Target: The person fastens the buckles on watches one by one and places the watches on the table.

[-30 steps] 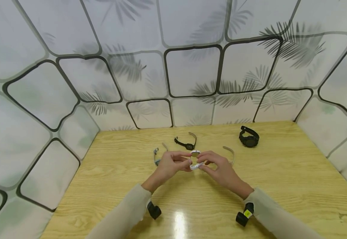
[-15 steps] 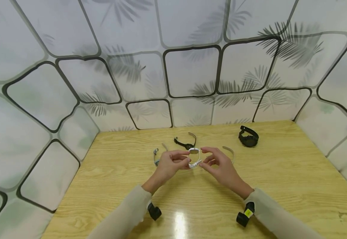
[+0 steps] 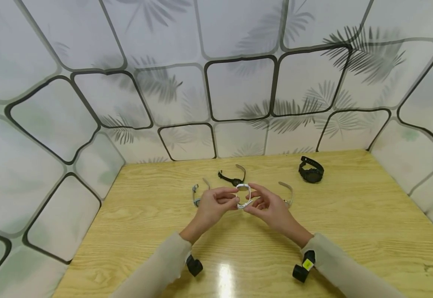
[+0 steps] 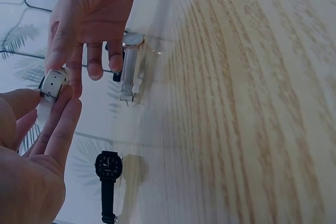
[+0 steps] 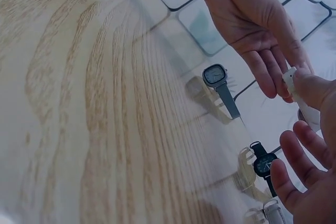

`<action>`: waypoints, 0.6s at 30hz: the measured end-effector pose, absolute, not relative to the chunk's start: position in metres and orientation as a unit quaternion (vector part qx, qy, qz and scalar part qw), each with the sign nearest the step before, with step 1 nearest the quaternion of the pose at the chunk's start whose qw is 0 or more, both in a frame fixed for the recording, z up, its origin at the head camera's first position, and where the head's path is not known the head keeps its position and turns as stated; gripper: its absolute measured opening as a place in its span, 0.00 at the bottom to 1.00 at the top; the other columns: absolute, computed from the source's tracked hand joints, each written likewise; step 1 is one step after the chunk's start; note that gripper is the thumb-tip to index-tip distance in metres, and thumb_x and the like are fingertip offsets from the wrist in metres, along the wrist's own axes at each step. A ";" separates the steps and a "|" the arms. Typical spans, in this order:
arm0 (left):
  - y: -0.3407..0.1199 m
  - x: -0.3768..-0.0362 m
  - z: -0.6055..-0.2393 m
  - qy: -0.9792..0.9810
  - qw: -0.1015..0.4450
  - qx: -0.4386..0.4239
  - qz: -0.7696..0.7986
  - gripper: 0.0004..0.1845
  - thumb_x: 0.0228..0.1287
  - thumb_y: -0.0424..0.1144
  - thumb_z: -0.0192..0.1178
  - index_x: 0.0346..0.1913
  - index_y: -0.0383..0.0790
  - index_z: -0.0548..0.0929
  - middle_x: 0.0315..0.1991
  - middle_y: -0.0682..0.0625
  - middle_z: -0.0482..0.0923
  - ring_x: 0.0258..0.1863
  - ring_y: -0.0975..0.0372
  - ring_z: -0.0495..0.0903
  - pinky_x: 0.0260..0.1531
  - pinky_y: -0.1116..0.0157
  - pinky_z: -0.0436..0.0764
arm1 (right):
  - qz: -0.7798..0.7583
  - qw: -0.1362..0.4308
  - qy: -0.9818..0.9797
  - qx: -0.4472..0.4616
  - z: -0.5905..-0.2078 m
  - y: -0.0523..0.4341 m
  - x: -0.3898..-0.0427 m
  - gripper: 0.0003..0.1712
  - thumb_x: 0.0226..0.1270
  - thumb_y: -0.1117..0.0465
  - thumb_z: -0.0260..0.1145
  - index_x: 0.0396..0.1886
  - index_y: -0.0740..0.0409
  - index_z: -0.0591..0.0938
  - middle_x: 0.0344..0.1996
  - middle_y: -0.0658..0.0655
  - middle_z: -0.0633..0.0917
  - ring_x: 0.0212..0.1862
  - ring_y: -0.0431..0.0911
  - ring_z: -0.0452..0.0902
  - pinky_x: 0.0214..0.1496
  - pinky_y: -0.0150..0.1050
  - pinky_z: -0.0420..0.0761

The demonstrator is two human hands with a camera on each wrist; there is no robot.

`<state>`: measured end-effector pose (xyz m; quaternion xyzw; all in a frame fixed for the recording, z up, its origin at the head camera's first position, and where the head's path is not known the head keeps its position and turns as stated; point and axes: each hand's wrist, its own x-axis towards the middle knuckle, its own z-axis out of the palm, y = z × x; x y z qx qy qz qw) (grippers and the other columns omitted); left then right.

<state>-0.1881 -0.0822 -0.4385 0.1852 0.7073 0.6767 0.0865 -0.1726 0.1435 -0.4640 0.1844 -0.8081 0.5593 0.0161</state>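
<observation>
— Leaf-patterned panels with black outlines are seen behind a pale wooden worktop (image 3: 350, 231). What is held above it?

— A white watch (image 3: 243, 196) is held between both hands, just above the middle of the worktop. Its strap is pinched by the left hand (image 3: 211, 205) between thumb and fingers (image 4: 63, 124), and it is pinched from the other side by the thumb and forefinger of the right hand (image 3: 272, 207); that hand's remaining fingers (image 5: 294, 150) are spread loosely and kept clear of the strap.

— What else is laid out?

— A small black watch (image 3: 233, 179) is laid just beyond the hands. A grey-strapped watch (image 3: 197, 194) is placed to the left of them, partly hidden by the left hand, and a beige-strapped watch (image 3: 287, 193) is placed to the right, partly hidden by the right hand. A bulky black watch (image 3: 310, 170) is set well apart, near the far right of the worktop, with its strap closed in a loop.

— And the arms?

— Light beige sleeves (image 3: 156, 265) are worn, and a small black camera (image 3: 302, 267) is strapped under each wrist.
</observation>
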 end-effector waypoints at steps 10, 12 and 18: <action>-0.082 -0.184 -0.440 0.704 0.075 0.196 0.678 0.23 0.69 0.26 0.65 0.66 0.29 0.78 0.47 0.29 0.84 0.41 0.49 0.89 0.43 0.52 0.88 | 0.552 0.017 -0.815 0.175 -0.463 0.142 -0.172 0.41 0.67 0.57 0.76 0.76 0.54 0.70 0.51 0.56 0.84 0.41 0.45 0.83 0.43 0.37 0.85; -0.083 -0.184 -0.440 0.710 0.080 0.198 0.671 0.26 0.69 0.26 0.66 0.68 0.32 0.77 0.49 0.28 0.83 0.41 0.49 0.89 0.43 0.52 0.88 | 0.546 0.021 -0.819 0.174 -0.464 0.142 -0.173 0.41 0.66 0.57 0.76 0.76 0.53 0.70 0.51 0.56 0.84 0.41 0.45 0.83 0.42 0.37 0.85; -0.086 -0.185 -0.442 0.745 0.085 0.206 0.629 0.32 0.64 0.27 0.71 0.71 0.36 0.76 0.53 0.31 0.83 0.45 0.52 0.89 0.43 0.61 0.88 | 0.529 0.028 -0.829 0.181 -0.465 0.144 -0.175 0.39 0.65 0.57 0.77 0.74 0.51 0.73 0.51 0.56 0.84 0.39 0.42 0.83 0.42 0.37 0.85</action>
